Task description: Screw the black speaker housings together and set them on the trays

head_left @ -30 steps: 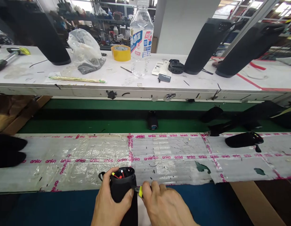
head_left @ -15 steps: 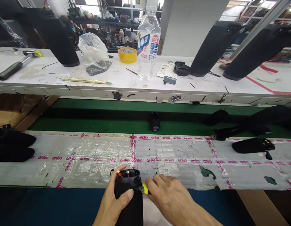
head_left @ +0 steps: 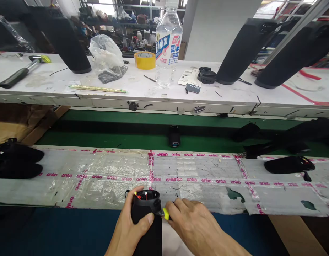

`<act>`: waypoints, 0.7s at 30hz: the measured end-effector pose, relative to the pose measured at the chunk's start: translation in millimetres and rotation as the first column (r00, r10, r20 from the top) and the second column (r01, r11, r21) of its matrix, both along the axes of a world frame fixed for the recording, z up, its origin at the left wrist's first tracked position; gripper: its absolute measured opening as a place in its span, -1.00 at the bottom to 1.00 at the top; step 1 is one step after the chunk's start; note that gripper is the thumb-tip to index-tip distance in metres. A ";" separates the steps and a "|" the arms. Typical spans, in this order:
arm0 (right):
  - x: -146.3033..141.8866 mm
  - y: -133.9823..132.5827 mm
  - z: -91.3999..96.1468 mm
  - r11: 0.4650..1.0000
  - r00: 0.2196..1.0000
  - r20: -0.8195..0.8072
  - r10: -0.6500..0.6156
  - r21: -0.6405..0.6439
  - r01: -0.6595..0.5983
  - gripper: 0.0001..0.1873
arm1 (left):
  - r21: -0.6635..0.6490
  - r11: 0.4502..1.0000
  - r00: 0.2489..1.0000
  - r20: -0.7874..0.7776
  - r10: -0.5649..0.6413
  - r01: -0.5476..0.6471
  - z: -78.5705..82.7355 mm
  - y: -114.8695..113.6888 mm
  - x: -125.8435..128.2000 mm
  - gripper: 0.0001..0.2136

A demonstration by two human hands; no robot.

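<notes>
Left hand [head_left: 129,229] clamped around black cylinder [head_left: 146,220], right hand [head_left: 192,222] pinching yellow-tipped tool [head_left: 165,213] against it, near edge of tape-patched bench [head_left: 207,177], green conveyor [head_left: 113,140] beyond, cluttered white shelf [head_left: 74,90] far.

Pink "anko" repeats along the tape [head_left: 196,180] on the plastic-covered bench [head_left: 100,170].

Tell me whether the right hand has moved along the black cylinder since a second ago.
No. The right hand keeps the yellow-tipped tool at the same spot below the black cylinder's open rim; the left hand grips it.
</notes>
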State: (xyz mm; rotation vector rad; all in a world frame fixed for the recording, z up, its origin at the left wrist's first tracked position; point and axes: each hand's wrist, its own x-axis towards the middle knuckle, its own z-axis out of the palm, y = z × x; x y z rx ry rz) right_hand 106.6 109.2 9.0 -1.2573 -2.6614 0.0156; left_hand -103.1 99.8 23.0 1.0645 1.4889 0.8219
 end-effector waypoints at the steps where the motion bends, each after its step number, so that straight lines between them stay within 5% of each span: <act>1: 0.5 -0.6 0.4 1.000 1.000 -0.006 0.001 -0.001 -0.001 -0.69 | -0.002 1.000 1.000 0.002 0.004 -0.004 0.2 -0.3 0.8 -0.30; 13: 2.8 -6.3 2.4 1.000 1.000 0.019 -0.004 0.017 0.004 -0.65 | 0.001 1.000 1.000 -0.017 -0.022 0.022 5.1 -1.6 5.0 -0.36; 21: -14.8 -28.7 -2.0 0.977 0.978 0.113 -0.178 0.135 0.162 -0.62 | 0.092 0.987 0.932 -0.326 0.158 -0.135 15.4 -3.3 21.6 -0.46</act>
